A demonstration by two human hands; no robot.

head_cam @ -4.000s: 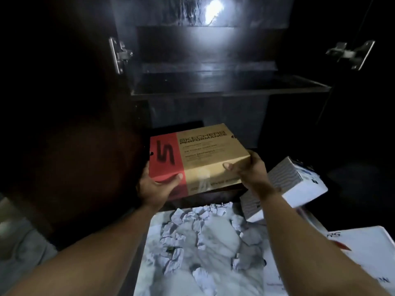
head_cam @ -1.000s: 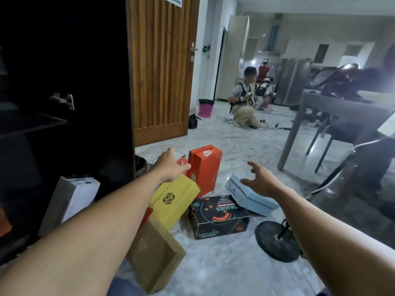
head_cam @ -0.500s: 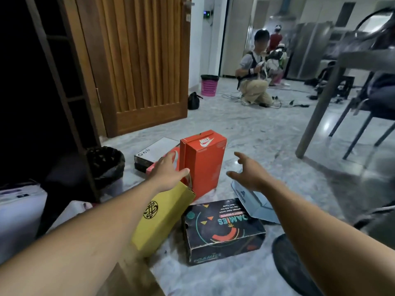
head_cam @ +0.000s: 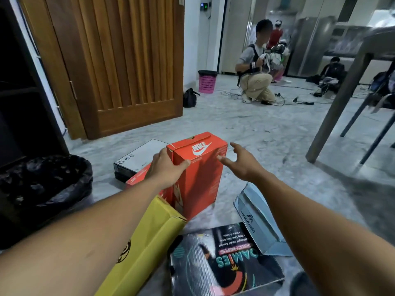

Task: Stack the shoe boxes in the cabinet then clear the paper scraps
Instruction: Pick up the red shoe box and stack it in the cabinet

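The grey marble floor [head_cam: 256, 129] takes most of the room and carries all the boxes. At the left stands the dark cabinet [head_cam: 19, 92], and beside it a big wooden door [head_cam: 119, 60] with vertical slats. A grey table leg [head_cam: 333, 99] comes down at the right. A black bin bag [head_cam: 42, 182] sits just beside the cabinet.

Far back, a person [head_cam: 256, 77] crouches near a pink basket [head_cam: 207, 82].

In the middle of the floor, the orange Nike shoe box [head_cam: 201, 178] stands upright on its end. A yellow box [head_cam: 147, 238] leans tilted in front of it, a black Skechers box [head_cam: 224, 263] lies flat near the camera, and a pale blue box [head_cam: 256, 221] is at the right.

The left hand [head_cam: 164, 169] holds the upper left corner of the Nike box, with the thumb on the front face. The right hand [head_cam: 241, 163] is at the upper right edge with fingers spread wide; whether it touches, I cannot tell.
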